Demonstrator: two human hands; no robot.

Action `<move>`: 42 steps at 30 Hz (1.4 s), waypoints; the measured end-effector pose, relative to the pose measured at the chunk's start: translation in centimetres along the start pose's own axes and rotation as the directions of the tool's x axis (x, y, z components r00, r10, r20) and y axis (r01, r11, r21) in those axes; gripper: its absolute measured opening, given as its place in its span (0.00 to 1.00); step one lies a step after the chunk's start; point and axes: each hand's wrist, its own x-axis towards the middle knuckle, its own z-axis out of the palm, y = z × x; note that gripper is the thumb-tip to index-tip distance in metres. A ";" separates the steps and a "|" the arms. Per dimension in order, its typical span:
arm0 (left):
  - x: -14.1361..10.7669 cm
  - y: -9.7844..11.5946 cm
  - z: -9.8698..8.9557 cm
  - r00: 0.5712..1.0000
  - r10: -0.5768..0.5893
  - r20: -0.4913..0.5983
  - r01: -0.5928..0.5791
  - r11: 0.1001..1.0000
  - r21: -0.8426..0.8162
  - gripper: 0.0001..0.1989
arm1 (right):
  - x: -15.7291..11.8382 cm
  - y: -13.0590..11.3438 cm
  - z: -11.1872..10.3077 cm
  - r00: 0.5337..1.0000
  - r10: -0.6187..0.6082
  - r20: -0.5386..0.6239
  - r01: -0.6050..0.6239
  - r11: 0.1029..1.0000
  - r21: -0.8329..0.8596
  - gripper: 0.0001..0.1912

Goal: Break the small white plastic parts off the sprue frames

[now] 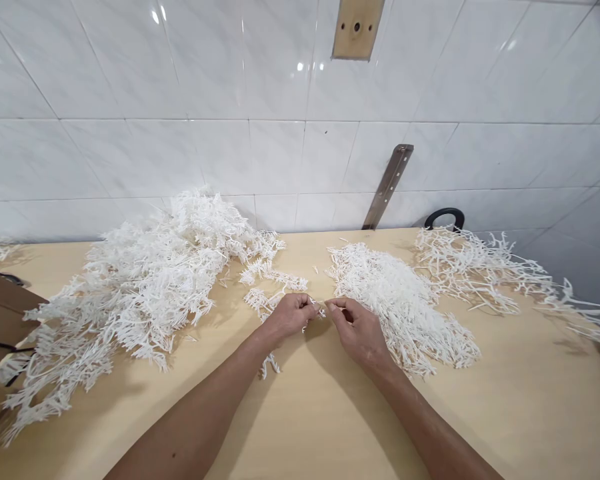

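Observation:
My left hand [291, 315] is closed in a pinch on a white branched strip [321, 312], whose small prongs show past the fingertips. Close beside it, my right hand [357, 331] pinches at the strip's near end; what lies between its fingertips is too small to make out. Several short toothed white pieces [260, 298] lie just beyond and left of my left hand. A pile of small loose white bits [393, 300] sits right behind my right hand. To the left rises a large tangled heap of white branched pieces [165, 273].
Bare white branching stems [475, 270] spread along the table's right side. Behind them stands a black ring-shaped handle [445, 217]. A metal strip [389, 187] leans on the tiled wall [275, 157]. A cardboard box [5, 307] stands at the left edge of the wooden table [300, 427].

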 end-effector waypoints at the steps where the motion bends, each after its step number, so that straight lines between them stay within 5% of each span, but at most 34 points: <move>1: 0.0 0.1 0.0 1.000 0.000 0.002 0.000 1.000 -0.010 0.14 | 0.0 -0.1 0.1 0.999 -0.001 0.037 0.000 1.000 0.014 0.19; 14: 0.0 0.1 -0.1 1.000 0.021 -0.020 -0.020 0.998 0.060 0.13 | 0.0 -0.7 -0.5 0.939 0.151 0.310 -0.224 0.951 0.213 0.18; 28: -0.1 0.3 -0.1 0.999 -0.001 -0.035 0.003 0.998 0.063 0.13 | -0.2 -0.2 0.0 0.963 0.147 0.224 -0.171 0.981 0.092 0.16; 33: -0.2 0.3 0.3 0.995 0.019 -0.093 -0.007 0.992 0.124 0.13 | -0.2 -0.3 0.2 0.985 0.111 0.132 -0.110 0.994 -0.010 0.14; 42: 0.1 -0.3 0.9 0.984 0.094 -0.152 -0.037 0.940 0.340 0.10 | -0.1 -1.4 0.1 0.976 0.136 0.167 -0.121 0.988 -0.099 0.12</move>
